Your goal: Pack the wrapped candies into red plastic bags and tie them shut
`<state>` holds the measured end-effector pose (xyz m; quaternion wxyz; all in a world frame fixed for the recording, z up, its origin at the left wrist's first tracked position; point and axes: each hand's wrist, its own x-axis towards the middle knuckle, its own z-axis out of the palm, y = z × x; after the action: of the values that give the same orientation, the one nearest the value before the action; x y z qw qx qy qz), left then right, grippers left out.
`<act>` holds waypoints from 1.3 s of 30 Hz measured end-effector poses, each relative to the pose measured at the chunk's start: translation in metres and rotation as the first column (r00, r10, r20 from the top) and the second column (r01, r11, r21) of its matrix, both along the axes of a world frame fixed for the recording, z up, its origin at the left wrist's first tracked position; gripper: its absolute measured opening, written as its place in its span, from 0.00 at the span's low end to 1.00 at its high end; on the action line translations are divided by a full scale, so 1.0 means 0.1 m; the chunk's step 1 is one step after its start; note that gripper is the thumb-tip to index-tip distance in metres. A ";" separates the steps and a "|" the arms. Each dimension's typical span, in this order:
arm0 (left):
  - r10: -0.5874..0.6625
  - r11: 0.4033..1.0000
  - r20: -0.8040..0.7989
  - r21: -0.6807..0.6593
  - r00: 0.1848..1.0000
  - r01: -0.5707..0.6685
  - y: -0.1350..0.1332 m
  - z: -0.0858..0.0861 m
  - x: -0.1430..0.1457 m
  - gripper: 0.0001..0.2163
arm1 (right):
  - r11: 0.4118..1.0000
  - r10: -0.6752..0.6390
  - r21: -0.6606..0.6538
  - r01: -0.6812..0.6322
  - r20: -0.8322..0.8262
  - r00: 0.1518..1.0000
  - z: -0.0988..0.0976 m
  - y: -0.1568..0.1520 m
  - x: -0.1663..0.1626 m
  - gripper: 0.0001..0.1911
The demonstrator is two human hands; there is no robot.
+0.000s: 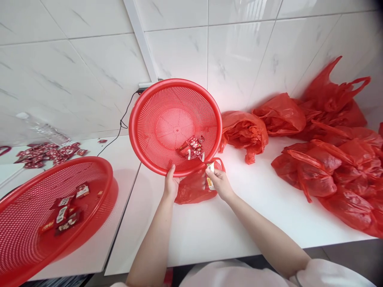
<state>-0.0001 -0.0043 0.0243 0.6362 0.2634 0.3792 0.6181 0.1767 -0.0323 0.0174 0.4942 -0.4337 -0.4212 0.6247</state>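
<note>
A red perforated plastic basket is tilted with its mouth toward me, several small red snack packets gathered at its lower right. My left hand is closed on the basket's lower rim, thumb on top. Below that rim hangs a red plastic bag, between my two hands; how the left fingers meet it is hidden. My right hand pinches a white and yellow snack packet at the bag's right side, by a bag handle loop. Whether these fingers also grip the bag cannot be made out.
Left stands another red basket with several packets. Behind it are a pile of red packets, a clear bottle and a black cable. Crumpled red bags and filled, tied red bags lie right, along the tiled wall.
</note>
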 end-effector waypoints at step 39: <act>0.014 1.000 -0.024 0.001 1.000 -0.014 -0.02 0.02 0.01 0.15 | 0.970 0.161 -0.148 -0.191 -0.192 0.968 -0.02 0.02 0.09 0.24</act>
<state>0.0012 -0.0059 0.0259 0.6270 0.2685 0.3884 0.6197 0.1858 -0.0302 0.0159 0.4347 -0.3761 -0.3590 0.7353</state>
